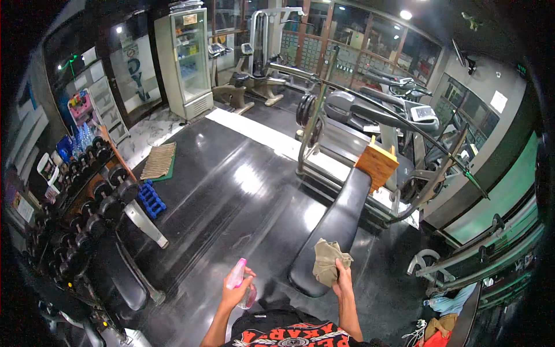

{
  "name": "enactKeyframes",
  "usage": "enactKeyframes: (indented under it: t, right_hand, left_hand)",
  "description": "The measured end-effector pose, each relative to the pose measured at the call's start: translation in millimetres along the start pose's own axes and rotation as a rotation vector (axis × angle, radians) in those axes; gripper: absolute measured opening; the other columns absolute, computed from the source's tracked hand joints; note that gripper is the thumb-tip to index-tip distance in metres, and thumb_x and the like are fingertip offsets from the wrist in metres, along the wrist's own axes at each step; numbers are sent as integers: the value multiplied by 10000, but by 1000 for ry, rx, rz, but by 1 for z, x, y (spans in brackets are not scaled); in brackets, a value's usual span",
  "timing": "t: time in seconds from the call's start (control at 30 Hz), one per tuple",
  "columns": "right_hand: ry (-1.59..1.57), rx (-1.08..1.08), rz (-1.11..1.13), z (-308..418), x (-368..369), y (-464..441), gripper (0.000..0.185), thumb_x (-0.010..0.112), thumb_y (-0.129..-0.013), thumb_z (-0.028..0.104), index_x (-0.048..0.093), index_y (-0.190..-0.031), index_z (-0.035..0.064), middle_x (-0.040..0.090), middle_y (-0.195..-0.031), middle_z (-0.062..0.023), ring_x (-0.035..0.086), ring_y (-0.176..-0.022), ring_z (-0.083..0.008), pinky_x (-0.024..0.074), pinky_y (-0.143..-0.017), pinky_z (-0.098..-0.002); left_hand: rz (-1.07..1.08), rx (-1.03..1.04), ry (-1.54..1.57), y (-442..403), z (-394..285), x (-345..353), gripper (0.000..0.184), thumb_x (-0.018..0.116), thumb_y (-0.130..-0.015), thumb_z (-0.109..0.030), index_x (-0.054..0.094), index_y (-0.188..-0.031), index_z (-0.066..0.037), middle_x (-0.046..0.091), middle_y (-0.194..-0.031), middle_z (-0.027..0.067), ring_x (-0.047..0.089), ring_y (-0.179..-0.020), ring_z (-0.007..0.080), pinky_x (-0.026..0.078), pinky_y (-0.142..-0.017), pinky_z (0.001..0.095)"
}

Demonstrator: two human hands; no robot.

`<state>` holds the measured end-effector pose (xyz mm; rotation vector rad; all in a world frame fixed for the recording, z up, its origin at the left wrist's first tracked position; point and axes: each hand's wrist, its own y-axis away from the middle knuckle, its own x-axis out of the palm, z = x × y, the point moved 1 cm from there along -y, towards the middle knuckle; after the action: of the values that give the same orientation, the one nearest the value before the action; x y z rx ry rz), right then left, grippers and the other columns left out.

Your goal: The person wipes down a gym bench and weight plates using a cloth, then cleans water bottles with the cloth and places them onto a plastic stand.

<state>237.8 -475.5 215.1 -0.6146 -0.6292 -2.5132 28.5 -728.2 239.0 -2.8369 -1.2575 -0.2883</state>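
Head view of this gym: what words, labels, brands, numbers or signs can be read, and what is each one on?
"PE" and, it seems, "AKARTA": orange-red lettering on the black shirt, partly cut off.
"DY", apparently: large letters running down the glass door; what follows is unclear.
Too small or blurred: the white wall sheet and the fridge sticker.
No readable text: the pink bottle.

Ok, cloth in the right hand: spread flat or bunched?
Loosely bunched, not spread flat: the cloth shows creases and an uneven outline, with the right hand gripping one side.
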Motion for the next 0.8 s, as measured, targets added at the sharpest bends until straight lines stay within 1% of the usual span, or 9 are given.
enactKeyframes:
  t: [0.1, 0.23, 0.3, 0.37, 0.5, 0.57, 0.63, 0.67, 0.8]
  right_hand:
    - [-8, -9, -6, -19, 28, 5, 400, 600, -884, 164, 495, -1241, 14, 592, -1147, -103, 596, -1018, -214, 492, -869, -352]
    - [-48, 107, -25, -38, 43, 13, 402, 608, -878, 165, 497, -1237, 24, 597, -1142, -98, 604, -1004, -226, 493, -870, -366]
    - [-145, 178, -14, -48, 39, 11, 398, 610, -876, 168, 493, -1235, 39, 592, -1146, -95, 599, -1019, -233, 493, -873, -377]
    - [-120, 166, -11, -50, 43, 15, 400, 611, -876, 170, 488, -1237, 48, 587, -1154, -95, 594, -1030, -235, 493, -876, -382]
    - [-92, 177, -6, -54, 50, 15, 424, 618, -872, 175, 470, -1256, 72, 572, -1179, -94, 579, -1061, -242, 485, -893, -401]
    - [-88, 178, -6, -56, 52, 12, 425, 616, -873, 202, 475, -1254, 77, 572, -1187, -99, 577, -1065, -252, 477, -907, -416]
    - [-238, 291, -48, -60, 56, 5, 436, 606, -879, 250, 475, -1260, 81, 572, -1201, -101, 572, -1074, -265, 467, -919, -434]
    - [-243, 297, -74, -64, 60, 4, 434, 591, -885, 294, 491, -1253, 85, 570, -1214, -101, 567, -1084, -275, 453, -937, -443]
    - [-315, 344, -51, -79, 75, -17, 426, 588, -885, 313, 511, -1238, 88, 576, -1206, -100, 561, -1094, -279, 436, -957, -446]
  left_hand:
    - [-37, 4, -45, 5, -1, -32, 238, 582, -832, 31, 552, -1065, -5, 633, -909, 87, 604, -640, 113, 501, -579, 266]
    - [-100, -47, 23, 10, -5, -61, 233, 595, -824, 36, 554, -1049, -7, 636, -886, 92, 608, -631, 128, 503, -574, 270]
    - [-112, -55, 38, 11, -3, -68, 238, 601, -819, 38, 554, -1048, -9, 636, -883, 95, 609, -631, 133, 503, -574, 271]
    - [-151, 3, 9, 9, 3, -76, 243, 609, -814, 42, 553, -1045, -8, 637, -883, 101, 608, -626, 138, 502, -572, 269]
    - [-176, -15, 31, 6, -2, -79, 230, 609, -819, 36, 555, -1038, -6, 638, -883, 100, 605, -624, 134, 500, -569, 269]
    - [-169, -6, 54, 3, -6, -79, 214, 606, -826, 30, 557, -1031, -4, 640, -885, 100, 600, -620, 129, 497, -566, 267]
    - [-159, -38, 53, 3, -12, -82, 205, 599, -832, 28, 558, -1031, -3, 642, -895, 100, 593, -615, 121, 495, -563, 264]
    - [-131, -27, 46, 2, -14, -85, 203, 596, -833, 27, 558, -1030, -2, 642, -896, 100, 590, -612, 118, 492, -560, 261]
    - [-118, -9, -27, -15, -21, -104, 182, 590, -829, 23, 563, -1008, 5, 641, -890, 102, 580, -588, 117, 483, -546, 258]
